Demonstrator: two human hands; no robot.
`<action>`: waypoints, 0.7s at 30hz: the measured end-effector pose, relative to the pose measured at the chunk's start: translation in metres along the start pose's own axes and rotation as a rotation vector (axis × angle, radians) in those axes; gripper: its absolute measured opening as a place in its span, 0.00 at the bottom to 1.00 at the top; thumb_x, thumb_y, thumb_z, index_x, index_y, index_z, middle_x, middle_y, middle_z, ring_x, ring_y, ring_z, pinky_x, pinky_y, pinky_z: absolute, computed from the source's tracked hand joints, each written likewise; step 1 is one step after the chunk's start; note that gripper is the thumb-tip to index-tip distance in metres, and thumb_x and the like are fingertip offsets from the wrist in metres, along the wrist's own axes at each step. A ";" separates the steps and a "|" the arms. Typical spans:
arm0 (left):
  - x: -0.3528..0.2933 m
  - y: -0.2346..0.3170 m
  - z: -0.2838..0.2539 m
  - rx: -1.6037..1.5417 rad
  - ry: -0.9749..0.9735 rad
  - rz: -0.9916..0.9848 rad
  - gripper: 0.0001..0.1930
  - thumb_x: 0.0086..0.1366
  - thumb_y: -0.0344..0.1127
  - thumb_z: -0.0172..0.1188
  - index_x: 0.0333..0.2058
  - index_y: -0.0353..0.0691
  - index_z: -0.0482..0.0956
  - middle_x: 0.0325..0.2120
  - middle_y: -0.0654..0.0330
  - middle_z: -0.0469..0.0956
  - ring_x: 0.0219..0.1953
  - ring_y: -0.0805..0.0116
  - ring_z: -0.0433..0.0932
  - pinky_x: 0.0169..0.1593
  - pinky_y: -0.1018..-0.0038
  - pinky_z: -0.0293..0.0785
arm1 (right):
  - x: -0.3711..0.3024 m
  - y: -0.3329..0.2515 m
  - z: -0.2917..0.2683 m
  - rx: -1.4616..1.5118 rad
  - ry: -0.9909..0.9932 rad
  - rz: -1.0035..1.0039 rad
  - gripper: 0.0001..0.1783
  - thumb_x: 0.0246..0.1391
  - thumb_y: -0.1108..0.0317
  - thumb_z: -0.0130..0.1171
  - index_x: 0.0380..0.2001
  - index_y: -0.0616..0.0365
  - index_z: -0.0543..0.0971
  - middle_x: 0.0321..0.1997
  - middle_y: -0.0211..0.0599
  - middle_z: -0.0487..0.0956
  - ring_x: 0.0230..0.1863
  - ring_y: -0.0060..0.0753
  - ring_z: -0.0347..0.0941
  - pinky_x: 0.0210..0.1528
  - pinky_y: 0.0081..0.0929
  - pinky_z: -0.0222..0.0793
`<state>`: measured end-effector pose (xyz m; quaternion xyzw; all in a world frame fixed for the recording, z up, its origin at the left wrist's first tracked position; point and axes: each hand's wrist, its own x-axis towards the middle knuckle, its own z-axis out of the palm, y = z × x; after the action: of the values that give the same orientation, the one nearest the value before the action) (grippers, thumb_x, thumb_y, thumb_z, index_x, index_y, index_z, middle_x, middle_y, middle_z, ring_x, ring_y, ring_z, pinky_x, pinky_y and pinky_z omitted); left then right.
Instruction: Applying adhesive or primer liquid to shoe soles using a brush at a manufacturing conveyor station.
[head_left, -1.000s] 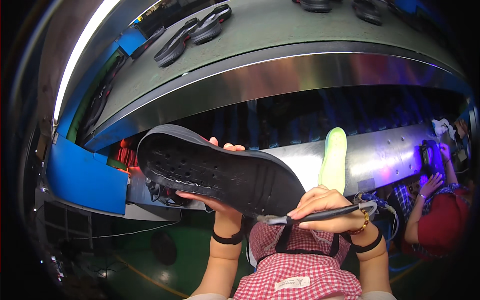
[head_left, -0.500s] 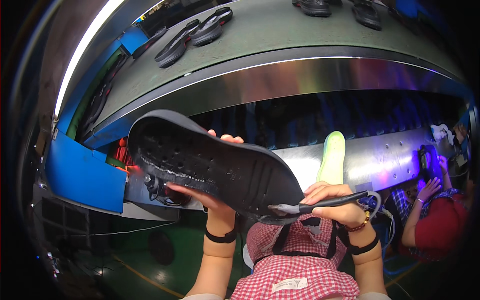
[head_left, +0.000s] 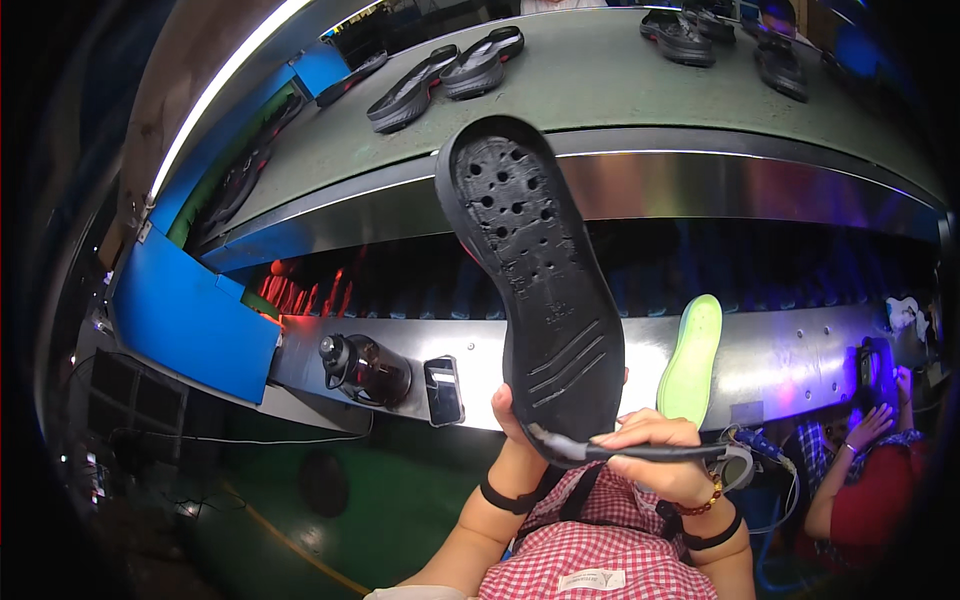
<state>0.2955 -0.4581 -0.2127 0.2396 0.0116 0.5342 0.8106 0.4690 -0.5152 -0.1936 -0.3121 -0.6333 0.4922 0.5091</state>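
My left hand [head_left: 510,420] grips a black shoe sole [head_left: 565,320] near its lower end. The sole stands almost upright, its hollow inner face toward me, with round holes in the upper part and slanted ridges lower down. In my right hand [head_left: 668,462] is a brush [head_left: 572,449] with a black handle, held level. Its whitish bristles touch the sole's lower rim. A grey tube [head_left: 740,462] joins the handle's far end. The fingers of my left hand behind the sole are mostly hidden.
Several soles [head_left: 412,90] lie on a green conveyor belt [head_left: 570,85]. On the metal shelf [head_left: 800,350] below are a lime-green sole-shaped piece [head_left: 692,360], a dark bottle [head_left: 378,370] and a phone [head_left: 443,390]. At the right, a co-worker's hands [head_left: 870,428] are beside a black sole.
The sole has swung from a leftward slant to nearly upright, uncovering the bottle and phone. The brush has shifted to the sole's bottom rim. My view has moved slightly.
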 end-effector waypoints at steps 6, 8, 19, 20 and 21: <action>0.005 0.014 -0.010 -0.008 -0.057 -0.039 0.53 0.52 0.75 0.51 0.65 0.39 0.54 0.62 0.42 0.57 0.61 0.42 0.63 0.62 0.41 0.58 | 0.013 -0.013 -0.016 0.137 -0.076 0.038 0.14 0.48 0.78 0.64 0.41 0.63 0.81 0.40 0.44 0.82 0.41 0.34 0.80 0.47 0.26 0.74; 0.006 0.018 -0.013 0.084 -0.009 -0.075 0.52 0.52 0.73 0.52 0.65 0.38 0.54 0.62 0.42 0.58 0.60 0.42 0.64 0.61 0.42 0.60 | 0.019 -0.013 -0.018 0.022 -0.207 0.035 0.13 0.48 0.77 0.65 0.40 0.63 0.81 0.41 0.44 0.82 0.41 0.36 0.80 0.46 0.28 0.76; 0.011 0.039 -0.017 0.099 0.023 -0.469 0.37 0.57 0.48 0.55 0.59 0.29 0.62 0.54 0.42 0.69 0.53 0.51 0.73 0.59 0.60 0.67 | 0.015 -0.009 -0.033 -0.063 -0.495 -0.019 0.13 0.47 0.77 0.65 0.39 0.63 0.81 0.43 0.45 0.82 0.46 0.42 0.79 0.50 0.32 0.75; 0.013 0.042 -0.016 0.179 0.037 -0.508 0.38 0.56 0.50 0.55 0.60 0.30 0.61 0.56 0.41 0.68 0.55 0.50 0.71 0.61 0.59 0.64 | 0.015 -0.008 -0.033 -0.015 -0.462 -0.064 0.13 0.47 0.77 0.64 0.39 0.63 0.81 0.43 0.45 0.81 0.46 0.43 0.79 0.50 0.32 0.75; 0.013 0.042 -0.014 0.117 0.042 -0.532 0.36 0.57 0.48 0.55 0.60 0.30 0.62 0.56 0.42 0.68 0.55 0.51 0.72 0.60 0.61 0.64 | 0.014 -0.008 -0.033 0.014 -0.451 -0.096 0.13 0.48 0.77 0.64 0.39 0.63 0.81 0.43 0.45 0.81 0.46 0.43 0.79 0.50 0.32 0.75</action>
<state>0.2610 -0.4283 -0.2052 0.2635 0.1217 0.3059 0.9067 0.4969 -0.4947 -0.1818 -0.1601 -0.7418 0.5290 0.3799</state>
